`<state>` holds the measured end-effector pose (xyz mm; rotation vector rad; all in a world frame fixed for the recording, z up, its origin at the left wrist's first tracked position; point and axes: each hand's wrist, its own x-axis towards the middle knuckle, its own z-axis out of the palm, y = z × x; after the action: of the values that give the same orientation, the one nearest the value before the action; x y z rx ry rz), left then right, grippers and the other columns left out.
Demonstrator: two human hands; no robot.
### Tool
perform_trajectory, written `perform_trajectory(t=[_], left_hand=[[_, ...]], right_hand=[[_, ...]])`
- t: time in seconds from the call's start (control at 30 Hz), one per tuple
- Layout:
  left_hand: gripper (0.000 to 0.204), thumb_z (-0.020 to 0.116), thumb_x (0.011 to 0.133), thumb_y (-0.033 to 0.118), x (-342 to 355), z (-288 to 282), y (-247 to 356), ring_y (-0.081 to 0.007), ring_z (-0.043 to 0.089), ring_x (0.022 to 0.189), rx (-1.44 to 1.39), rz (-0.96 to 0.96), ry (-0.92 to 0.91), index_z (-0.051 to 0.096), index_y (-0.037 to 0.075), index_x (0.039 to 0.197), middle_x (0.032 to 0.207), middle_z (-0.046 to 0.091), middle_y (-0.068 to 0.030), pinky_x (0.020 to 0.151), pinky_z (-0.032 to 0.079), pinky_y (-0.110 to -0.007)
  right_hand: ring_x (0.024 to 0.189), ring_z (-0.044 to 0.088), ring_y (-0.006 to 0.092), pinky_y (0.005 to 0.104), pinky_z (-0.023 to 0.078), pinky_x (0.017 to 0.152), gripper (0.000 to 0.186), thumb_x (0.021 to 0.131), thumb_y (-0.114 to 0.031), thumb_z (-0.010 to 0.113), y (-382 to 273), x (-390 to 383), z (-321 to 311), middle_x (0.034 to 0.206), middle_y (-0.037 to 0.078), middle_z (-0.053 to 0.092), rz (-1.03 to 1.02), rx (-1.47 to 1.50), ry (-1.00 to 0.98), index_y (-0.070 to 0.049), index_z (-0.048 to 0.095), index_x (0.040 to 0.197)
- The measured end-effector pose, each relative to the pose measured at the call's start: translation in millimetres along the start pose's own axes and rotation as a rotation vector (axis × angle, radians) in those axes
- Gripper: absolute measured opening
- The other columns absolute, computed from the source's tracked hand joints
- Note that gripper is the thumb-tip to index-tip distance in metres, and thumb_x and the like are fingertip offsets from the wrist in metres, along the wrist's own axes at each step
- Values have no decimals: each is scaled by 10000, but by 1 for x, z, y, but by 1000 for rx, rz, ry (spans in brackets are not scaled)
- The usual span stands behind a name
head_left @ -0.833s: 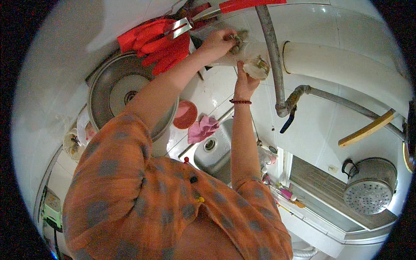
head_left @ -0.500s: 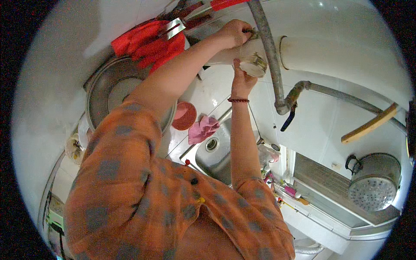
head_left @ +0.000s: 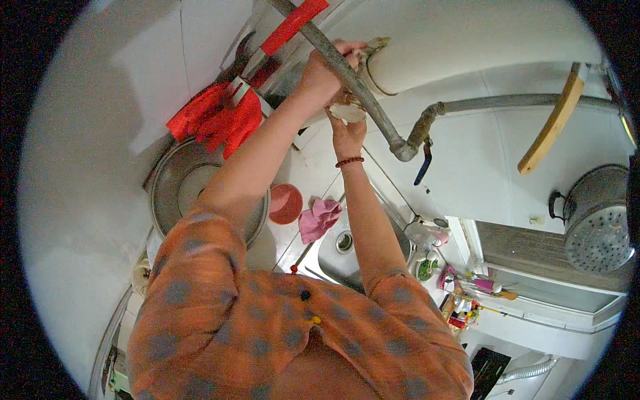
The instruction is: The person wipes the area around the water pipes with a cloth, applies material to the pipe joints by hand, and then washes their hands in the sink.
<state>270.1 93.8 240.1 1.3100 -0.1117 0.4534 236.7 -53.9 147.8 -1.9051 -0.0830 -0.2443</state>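
Observation:
My left hand (head_left: pixel 320 77) is up at the wide white pipe (head_left: pixel 460 47), partly hidden behind a slanting grey metal pipe (head_left: pixel 363 93); its curled fingers are on something small and grey-green that I cannot make out. Just below, my right hand (head_left: pixel 347 141), with a beaded bracelet at the wrist, grips a pale, round, dish-like object (head_left: pixel 348 113) whose upper part is behind the metal pipe. Red rubber gloves (head_left: pixel 220 123) hang left of my left forearm, near a red-handled tool (head_left: pixel 293 27).
Below are a steel basin (head_left: pixel 170 187), a red bowl (head_left: pixel 285 205), a pink cloth (head_left: pixel 319 220) and a steel sink (head_left: pixel 333 260). A valve with a blue lever (head_left: pixel 423 163), a wooden handle (head_left: pixel 553 120) and a perforated steel pot (head_left: pixel 597 233) hang at right.
The view has shifted, bringing the metal pipe across in front of my left hand and the cluttered counter at right into fuller view. Both hands still work close together at the white pipe.

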Motion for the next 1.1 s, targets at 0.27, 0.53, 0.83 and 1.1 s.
perform_trajectory(t=[0.27,0.53,0.83,1.1], left_hand=[[201,581,784,90,-35,-17,-17,-230,607,781,205,-80,-100,625,-16,948,848,625,-137,739,466,-304],[240,517,789,99,-24,-34,-60,-336,600,856,560,23,58,635,10,977,897,623,-191,788,464,-402],[268,520,859,196,-37,-31,-95,-251,606,841,207,103,-107,618,46,1059,910,630,-156,753,470,-342],[230,531,879,181,9,-31,-139,-205,595,898,354,-192,-350,628,123,1079,985,628,-91,780,476,-331]], right_hand=[[974,568,190,312,465,854,448,728,-72,731,0,2,-2,1070,103,585,-4,-121,-9,18,499,1101],[1004,547,195,309,439,886,512,716,-59,746,-11,2,4,1114,108,563,-54,78,4,21,480,1146],[998,538,188,297,436,889,497,722,-31,732,-11,2,4,1105,98,561,-104,101,-25,34,483,1147],[999,560,189,329,458,869,447,696,-51,756,-13,2,6,1105,96,578,-100,32,10,-7,529,1078]])
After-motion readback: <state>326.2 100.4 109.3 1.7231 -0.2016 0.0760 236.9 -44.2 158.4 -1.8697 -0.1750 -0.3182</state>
